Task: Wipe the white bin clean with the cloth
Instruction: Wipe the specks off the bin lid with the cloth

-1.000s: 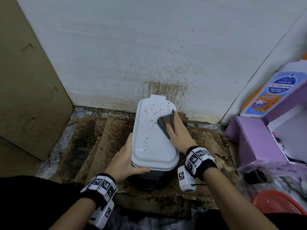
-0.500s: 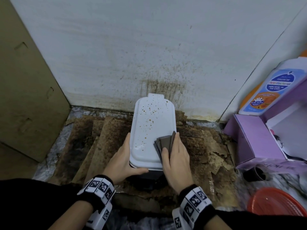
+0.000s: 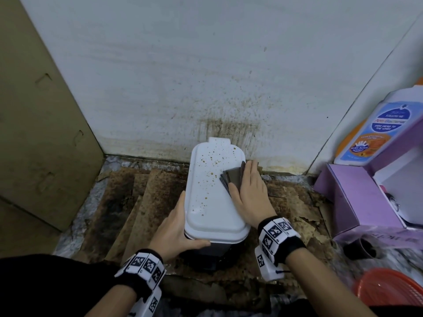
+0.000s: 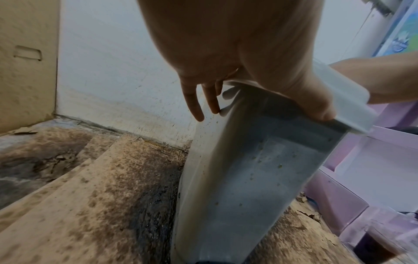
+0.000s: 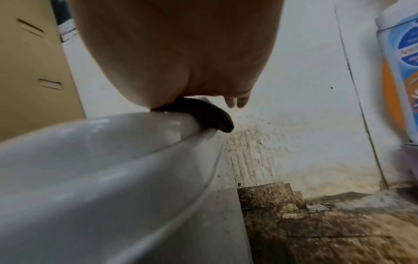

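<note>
The bin looks light, hard and glossy to me, likely to skate on the floor, so I brace it: my left hand wraps its near left corner, thumb across the front under the lid. The cloth, soft and folded, lies under my right hand, fingers flat, pressing it on the lid's far right edge.
</note>
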### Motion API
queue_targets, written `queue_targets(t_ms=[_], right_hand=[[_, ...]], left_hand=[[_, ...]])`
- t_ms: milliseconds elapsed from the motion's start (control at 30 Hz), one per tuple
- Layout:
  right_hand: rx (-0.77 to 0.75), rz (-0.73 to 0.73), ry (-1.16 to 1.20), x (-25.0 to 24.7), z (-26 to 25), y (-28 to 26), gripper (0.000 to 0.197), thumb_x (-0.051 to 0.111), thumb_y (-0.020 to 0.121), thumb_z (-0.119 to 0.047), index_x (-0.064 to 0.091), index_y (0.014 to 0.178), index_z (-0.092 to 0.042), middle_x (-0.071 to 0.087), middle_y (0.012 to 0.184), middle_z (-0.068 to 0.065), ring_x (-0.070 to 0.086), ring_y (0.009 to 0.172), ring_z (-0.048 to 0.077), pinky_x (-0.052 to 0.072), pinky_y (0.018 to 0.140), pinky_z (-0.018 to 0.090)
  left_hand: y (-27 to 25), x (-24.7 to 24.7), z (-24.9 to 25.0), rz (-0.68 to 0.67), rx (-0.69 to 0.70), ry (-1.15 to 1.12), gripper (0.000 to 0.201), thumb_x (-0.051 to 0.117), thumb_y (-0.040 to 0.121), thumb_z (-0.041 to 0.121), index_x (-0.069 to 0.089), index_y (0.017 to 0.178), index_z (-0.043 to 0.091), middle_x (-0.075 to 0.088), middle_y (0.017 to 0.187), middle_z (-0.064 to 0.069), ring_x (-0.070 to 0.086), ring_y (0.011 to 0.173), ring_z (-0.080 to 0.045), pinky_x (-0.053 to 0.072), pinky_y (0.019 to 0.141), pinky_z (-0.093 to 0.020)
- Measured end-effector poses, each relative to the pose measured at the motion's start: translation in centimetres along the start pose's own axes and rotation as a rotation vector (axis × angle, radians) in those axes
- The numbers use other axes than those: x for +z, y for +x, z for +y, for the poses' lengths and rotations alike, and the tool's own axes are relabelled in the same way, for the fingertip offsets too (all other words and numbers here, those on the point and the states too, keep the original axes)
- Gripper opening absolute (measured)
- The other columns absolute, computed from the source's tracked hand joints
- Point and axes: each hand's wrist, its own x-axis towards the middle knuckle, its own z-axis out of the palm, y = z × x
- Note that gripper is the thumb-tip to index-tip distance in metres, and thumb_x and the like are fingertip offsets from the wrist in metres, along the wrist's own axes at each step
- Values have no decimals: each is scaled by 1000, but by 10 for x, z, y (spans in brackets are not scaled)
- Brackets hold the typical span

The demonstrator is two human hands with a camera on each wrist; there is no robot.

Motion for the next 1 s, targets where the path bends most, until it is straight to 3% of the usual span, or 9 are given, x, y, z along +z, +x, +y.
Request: queue_targets(t_ms=[233, 400, 533, 633, 767, 867, 1000], right_hand=[[-123, -76, 72, 2, 9, -2, 66, 24, 107, -39, -13, 157, -17, -22, 165, 6, -7, 154, 19, 11, 125, 35], [-143, -183, 95, -8, 15, 31, 65, 24, 108, -41, -12, 158, -19, -29, 163, 1, -15, 153, 18, 3, 124, 33], [-145, -282, 85, -21, 20, 69, 68, 24, 107, -43, -15, 157, -19, -31, 162, 1, -12, 153, 19, 8, 125, 35], [-162, -264, -4, -26, 22, 100, 66, 25, 108, -38, -11, 158, -14, -23, 164, 8, -4, 154, 23, 10, 122, 31], [-159, -227, -20, -25, 18, 128, 62, 25, 108, -36, -4, 159, -14, -14, 166, 8, -2, 154, 22, 2, 117, 24], [-177, -188, -41, -22, 19, 130, 61, 25, 108, -35, -2, 159, -13, -10, 167, 10, -3, 154, 23, 2, 121, 28], [-220, -189, -82, -22, 25, 104, 61, 21, 109, -37, -7, 159, -17, -20, 165, 6, -13, 153, 22, -1, 123, 31]], left_hand=[[3, 2, -4, 3, -6, -14, 135, 90, 62, 62, -4, 158, 46, 25, 160, 28, 29, 149, -4, 40, 114, -52], [5, 3, -11, 3, -28, -20, 139, 90, 61, 63, -8, 158, 45, 21, 163, 25, 26, 151, -7, 38, 116, -53], [5, 4, -15, -3, -47, -27, 140, 89, 62, 65, -13, 157, 48, 13, 166, 25, 18, 154, -6, 33, 118, -54], [7, 5, -16, -7, -48, -29, 140, 89, 63, 64, -13, 157, 46, 12, 166, 24, 18, 154, -7, 31, 119, -55], [7, 5, -13, -4, -63, -55, 139, 88, 63, 66, -15, 155, 50, 6, 166, 27, 14, 155, -7, 28, 120, -57], [8, 4, -12, -6, -59, -53, 138, 88, 64, 66, -15, 156, 50, 6, 166, 27, 14, 155, -6, 28, 121, -56], [7, 5, -13, -21, -76, -21, 139, 86, 63, 70, -17, 154, 51, 8, 166, 27, 17, 154, -8, 28, 119, -58]])
